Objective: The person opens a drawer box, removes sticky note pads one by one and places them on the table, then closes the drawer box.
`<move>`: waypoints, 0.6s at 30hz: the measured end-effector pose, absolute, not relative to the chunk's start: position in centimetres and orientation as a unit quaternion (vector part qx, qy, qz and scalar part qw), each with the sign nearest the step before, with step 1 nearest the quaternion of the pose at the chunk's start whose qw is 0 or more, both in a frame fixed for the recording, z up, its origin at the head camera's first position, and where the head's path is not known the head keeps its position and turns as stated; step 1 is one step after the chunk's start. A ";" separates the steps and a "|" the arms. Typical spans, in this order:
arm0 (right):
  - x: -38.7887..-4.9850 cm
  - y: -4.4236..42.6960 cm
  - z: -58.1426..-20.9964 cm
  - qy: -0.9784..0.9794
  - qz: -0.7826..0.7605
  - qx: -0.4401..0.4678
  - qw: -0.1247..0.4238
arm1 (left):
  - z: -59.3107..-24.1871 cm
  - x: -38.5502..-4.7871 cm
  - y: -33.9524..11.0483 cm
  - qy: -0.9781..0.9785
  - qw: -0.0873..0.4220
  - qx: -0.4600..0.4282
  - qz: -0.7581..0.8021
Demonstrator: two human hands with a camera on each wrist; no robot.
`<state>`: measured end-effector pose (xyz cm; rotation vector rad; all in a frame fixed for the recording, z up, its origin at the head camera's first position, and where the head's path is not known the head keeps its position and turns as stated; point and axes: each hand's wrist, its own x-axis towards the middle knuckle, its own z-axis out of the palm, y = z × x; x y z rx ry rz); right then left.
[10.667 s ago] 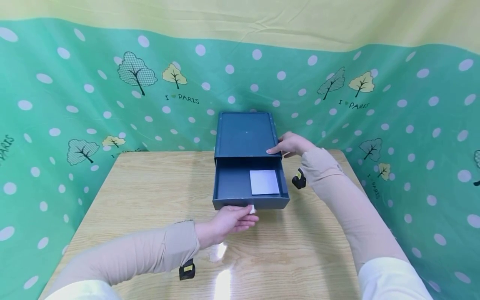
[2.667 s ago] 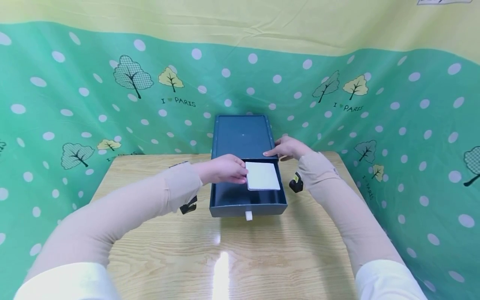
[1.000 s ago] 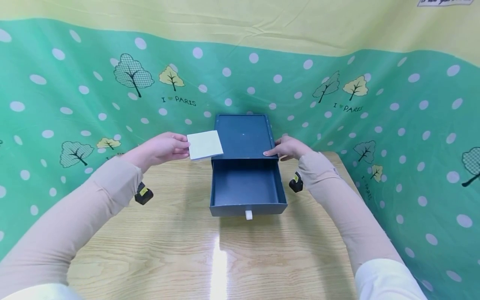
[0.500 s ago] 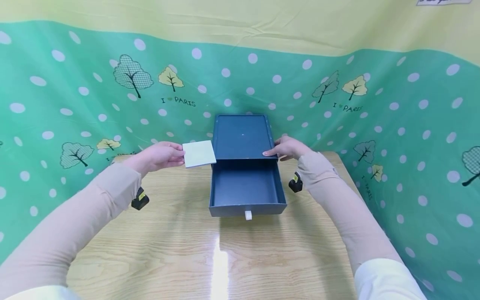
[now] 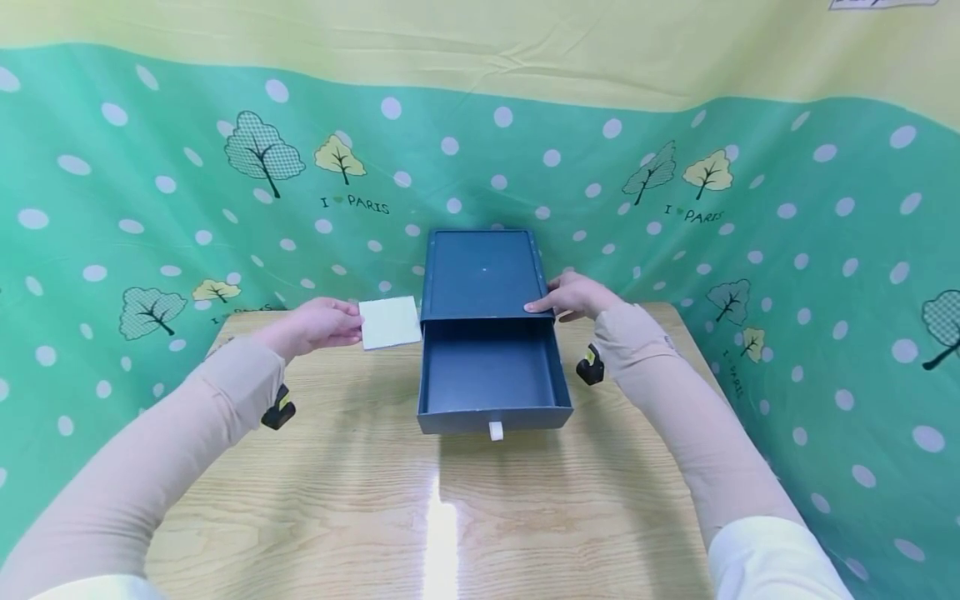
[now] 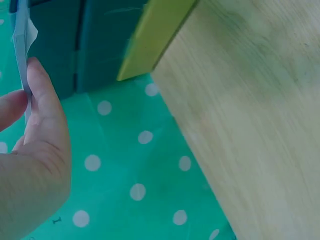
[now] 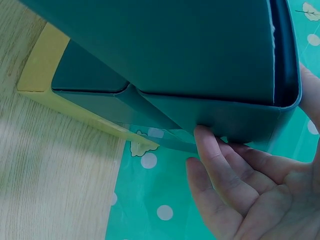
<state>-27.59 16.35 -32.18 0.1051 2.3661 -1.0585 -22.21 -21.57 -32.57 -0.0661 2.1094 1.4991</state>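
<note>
My left hand (image 5: 318,325) pinches a white square notepad (image 5: 390,322) by its left edge, held in the air just left of a dark blue drawer box (image 5: 483,271). Edge-on in the left wrist view, the notepad (image 6: 21,47) shows between thumb and fingers, with a loose sheet curling out. The box's top drawer (image 5: 491,379) is pulled out and bare inside, a white pull tab (image 5: 496,431) on its front. My right hand (image 5: 576,296) holds the box's right front corner, thumb on top. The right wrist view shows its fingers (image 7: 215,150) against the side wall.
Under the pulled-out drawer sit a lower dark drawer section (image 7: 87,67) and a yellow section (image 7: 42,62) at the bottom. A wooden table (image 5: 337,500) carries the box. Green dotted cloth (image 5: 480,167) hangs behind and at both sides.
Earlier, my left hand opened the drawer by its tab, then took the notepad out and carried it left. Over the last second the notepad has come lower. My right hand has stayed put.
</note>
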 end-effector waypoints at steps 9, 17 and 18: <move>-27.5 16.3 -32.3 0.878 -0.395 0.039 0.269 | -34.1 -22.1 -22.1 0.793 0.285 -0.021 0.538; -27.5 16.3 -32.3 0.879 -0.394 0.041 0.265 | -35.5 -22.1 -23.0 0.808 0.274 -0.009 0.521; -27.5 16.3 -32.3 0.879 -0.394 0.042 0.264 | -35.7 -22.1 -23.0 0.806 0.272 -0.014 0.525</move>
